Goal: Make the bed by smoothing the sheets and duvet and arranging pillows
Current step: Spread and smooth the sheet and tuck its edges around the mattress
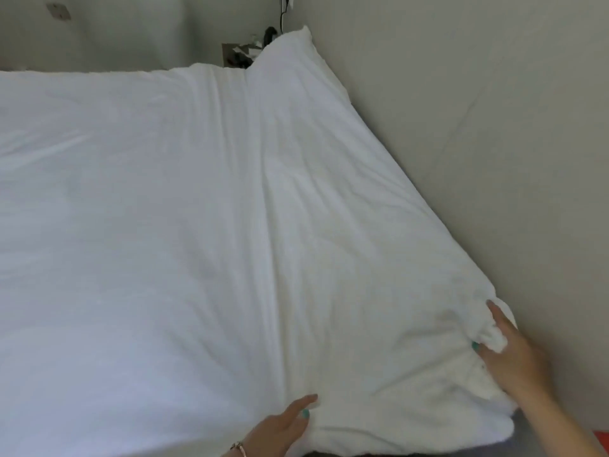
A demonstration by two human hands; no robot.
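While the right hand (514, 354) sits at about four o'clock in the head view, its fingers (497, 319) are curled round a bunched corner of the white duvet (230, 225); a wad of cloth shows between the forefinger, which points up toward twelve o'clock, and the thumb, whose teal-painted nail lies at the hand's nine o'clock side. That grip pinches the fabric, and creases fan out from it toward ten and eleven o'clock. The forearm runs off toward five o'clock.

At about six o'clock the left hand (283, 427) lies against the near edge of the duvet. Its fingers (304, 402) are nearly straight and only slightly apart, the forefinger reaching toward one o'clock and resting on the cloth, a second finger with a teal nail touching the fabric just below it. Whether any fingers beneath are tucked under the hem cannot be told. A bracelet (239, 447) circles the wrist.

Outward from the hands, the duvet covers the bed from the near edge to the far one, smooth at nine o'clock and marked by long folds running toward twelve. Its far right corner (293, 51) stands up in a peak at twelve o'clock, against the pale wall (461, 127) that borders the bed from one to four o'clock. Just beyond that peak is a small dark clutter of things (242, 56), too blurred to name, with a black cable (282, 14) hanging above it.
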